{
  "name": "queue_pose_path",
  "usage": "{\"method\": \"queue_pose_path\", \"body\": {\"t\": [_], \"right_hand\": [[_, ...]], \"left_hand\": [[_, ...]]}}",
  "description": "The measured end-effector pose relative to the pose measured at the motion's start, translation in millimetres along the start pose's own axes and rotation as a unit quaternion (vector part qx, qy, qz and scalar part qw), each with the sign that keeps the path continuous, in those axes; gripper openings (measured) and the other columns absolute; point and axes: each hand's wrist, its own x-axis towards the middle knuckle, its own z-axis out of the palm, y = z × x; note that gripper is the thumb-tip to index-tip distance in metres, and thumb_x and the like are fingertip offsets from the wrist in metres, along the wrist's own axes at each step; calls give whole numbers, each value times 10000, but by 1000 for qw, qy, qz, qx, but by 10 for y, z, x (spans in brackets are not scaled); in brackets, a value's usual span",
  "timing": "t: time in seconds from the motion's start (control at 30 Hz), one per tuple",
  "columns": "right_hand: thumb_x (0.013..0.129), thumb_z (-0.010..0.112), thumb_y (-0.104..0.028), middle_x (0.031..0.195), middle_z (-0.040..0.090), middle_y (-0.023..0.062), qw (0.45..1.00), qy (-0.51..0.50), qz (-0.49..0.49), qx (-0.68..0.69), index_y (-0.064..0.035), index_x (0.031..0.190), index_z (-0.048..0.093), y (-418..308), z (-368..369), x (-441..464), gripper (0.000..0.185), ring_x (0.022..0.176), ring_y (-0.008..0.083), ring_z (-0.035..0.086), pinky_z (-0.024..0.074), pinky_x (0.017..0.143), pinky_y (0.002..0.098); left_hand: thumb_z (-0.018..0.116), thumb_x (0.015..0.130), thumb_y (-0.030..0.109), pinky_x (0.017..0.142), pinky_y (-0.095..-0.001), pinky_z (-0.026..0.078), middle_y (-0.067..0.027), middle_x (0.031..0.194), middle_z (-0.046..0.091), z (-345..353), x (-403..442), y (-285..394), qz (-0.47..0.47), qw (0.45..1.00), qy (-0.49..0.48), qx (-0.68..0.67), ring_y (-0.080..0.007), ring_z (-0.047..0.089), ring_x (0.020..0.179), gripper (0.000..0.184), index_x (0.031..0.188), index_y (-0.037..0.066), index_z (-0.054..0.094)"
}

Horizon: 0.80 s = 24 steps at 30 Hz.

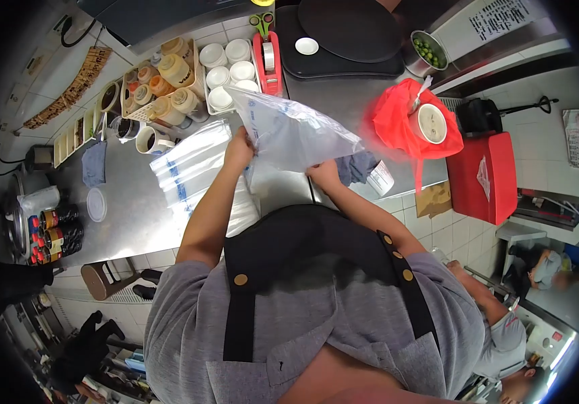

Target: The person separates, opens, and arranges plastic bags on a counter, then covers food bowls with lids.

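A clear plastic bag [296, 131] with blue print is stretched between my two hands above the steel counter. My left hand [240, 149] is closed on its left edge, fingers wrapped round the film. With the fingertips pinched together, my right hand [323, 174] holds the lower right edge. Beneath and left of my left hand lies a stack of flat clear plastic bags [198, 165] with blue print. A crumpled grey-blue cloth [357, 168] is beside my right hand, and a white printed packet [380, 178] lies by it.
A red plastic bag [397, 118] with a lidded white tub [431, 124] stands right. Behind are a red tape dispenser [267, 64], a basket of white lidded cups [242, 71] and sauce bottles [175, 71]. Other people [505, 330] are at lower right and lower left.
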Motion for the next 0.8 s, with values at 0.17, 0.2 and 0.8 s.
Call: {"method": "queue_pose_path", "body": {"t": [0.17,0.2,0.8], "right_hand": [[687,767,-70,1153,581,228,914,323,-172,-176,46,1197,520,-683,-30,-322,579,1014,405,638,553,853,434],[687,774,-60,1209,577,210,962,230,-115,-90,39,1208,521,-793,-77,-392,588,1078,367,626,546,878,422],[810,697,-157,1139,590,150,880,199,-186,-390,-69,1157,602,-18,-985,-319,370,1114,360,559,468,909,472]], "left_hand": [[725,767,54,964,-481,517,-208,1201,671,156,32,5,146,971,108,154,-430,643,1066,630,1348,43,482],[768,729,60,1005,-456,499,-216,1248,652,146,21,11,132,990,12,45,-400,616,1141,686,1360,28,499],[707,806,21,976,-429,494,-188,1262,570,-243,-1205,209,99,988,104,-60,-367,596,1149,537,1318,59,549]]}}
